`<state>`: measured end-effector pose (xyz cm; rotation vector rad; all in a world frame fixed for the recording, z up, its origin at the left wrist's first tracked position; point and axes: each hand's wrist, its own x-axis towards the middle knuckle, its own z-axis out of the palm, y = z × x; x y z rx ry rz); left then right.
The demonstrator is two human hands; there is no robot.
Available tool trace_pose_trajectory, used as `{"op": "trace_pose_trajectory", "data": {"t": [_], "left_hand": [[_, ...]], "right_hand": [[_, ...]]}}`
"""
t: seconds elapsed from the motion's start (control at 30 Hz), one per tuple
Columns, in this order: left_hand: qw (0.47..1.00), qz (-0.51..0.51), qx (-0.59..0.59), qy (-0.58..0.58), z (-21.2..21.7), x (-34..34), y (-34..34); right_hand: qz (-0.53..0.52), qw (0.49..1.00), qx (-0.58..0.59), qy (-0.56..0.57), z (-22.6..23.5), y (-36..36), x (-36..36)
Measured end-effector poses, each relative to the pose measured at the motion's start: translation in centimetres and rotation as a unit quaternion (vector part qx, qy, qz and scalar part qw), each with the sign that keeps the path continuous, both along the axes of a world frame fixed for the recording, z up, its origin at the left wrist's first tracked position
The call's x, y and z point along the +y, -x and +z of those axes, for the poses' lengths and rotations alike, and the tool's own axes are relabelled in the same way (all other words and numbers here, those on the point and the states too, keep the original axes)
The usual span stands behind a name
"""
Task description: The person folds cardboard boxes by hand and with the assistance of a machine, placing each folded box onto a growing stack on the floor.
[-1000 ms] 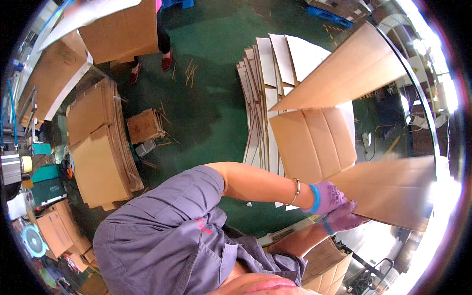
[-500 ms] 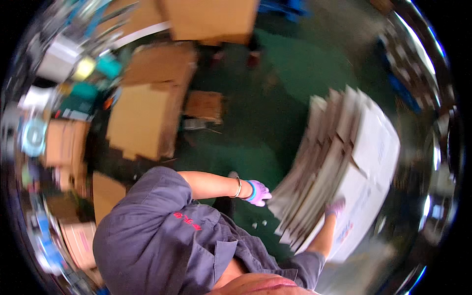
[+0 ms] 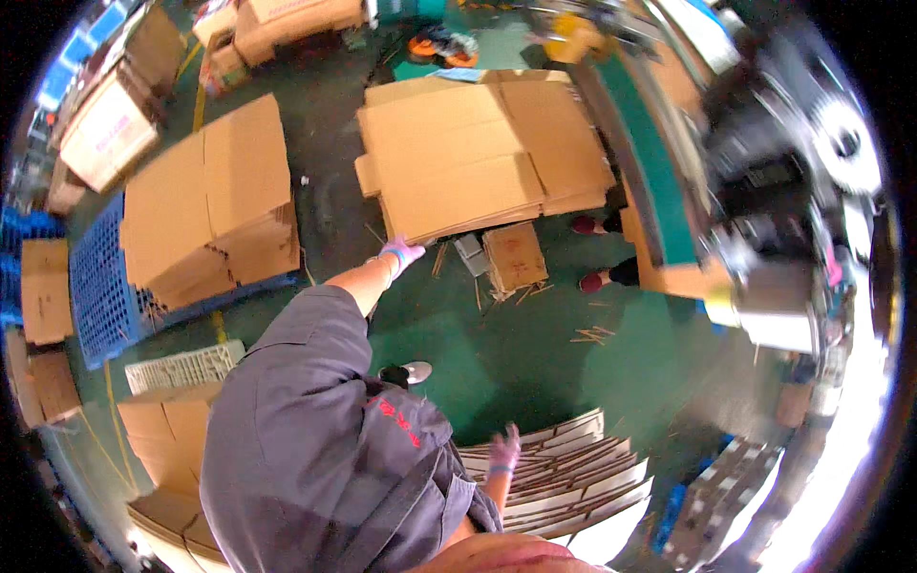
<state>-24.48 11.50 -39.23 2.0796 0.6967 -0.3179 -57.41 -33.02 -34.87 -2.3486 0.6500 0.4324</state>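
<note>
My left hand (image 3: 403, 253), in a pale purple glove, reaches to the near left corner of a stack of flat brown cardboard sheets (image 3: 449, 158). Its fingers stretch along the sheets' edge; whether they touch it I cannot tell. Close to my body, my right hand (image 3: 504, 449), gloved alike, is raised over a leaning row of folded white cartons (image 3: 578, 473). The fingers of that hand are apart, with nothing visible in them. Part of the white cartons is hidden by my body and the lower rim.
Left, another cardboard stack (image 3: 215, 191) lies on a blue pallet (image 3: 95, 286). A small brown carton piece (image 3: 516, 256) and wood slivers (image 3: 594, 334) lie on the green floor. A person's shoes (image 3: 590, 282) show beside a green-topped bench (image 3: 650, 162).
The view has swung left. My left hand has gone from beside the white cartons to the brown stack. My right hand has come off the cartons' face and is now raised over them.
</note>
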Motion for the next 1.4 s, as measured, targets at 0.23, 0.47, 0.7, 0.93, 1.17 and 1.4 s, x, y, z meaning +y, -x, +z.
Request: {"op": "trace_pose_trajectory", "data": {"t": [0.23,0.47,0.7,0.93,1.17,1.4], "left_hand": [[0.959,0.205,0.179,0.079,-12.9,4.6,-5.3],[0.974,0.184,0.133,0.019,-16.9,6.0,-8.3],[0.964,0.156,0.133,0.17,-11.0,14.1,-8.3],[0.907,-0.216,0.084,0.351,17.9,7.9,-6.4],[0.552,-0.487,-0.669,-0.101,39.0,12.1,-9.2],[0.589,-0.697,-0.38,-0.152,36.9,6.8,-14.7]], "right_hand": [[0.249,0.966,-0.029,-0.068,3.6,-10.8,15.3],[0.239,0.954,0.183,0.012,0.8,-8.7,16.1],[0.29,0.953,0.079,0.017,1.4,-17.8,22.3],[0.313,0.875,-0.308,0.203,13.2,-34.6,32.2],[0.142,0.927,-0.319,-0.138,25.5,-30.8,25.4],[0.146,0.952,-0.266,-0.046,25.7,-24.1,21.6]]}}
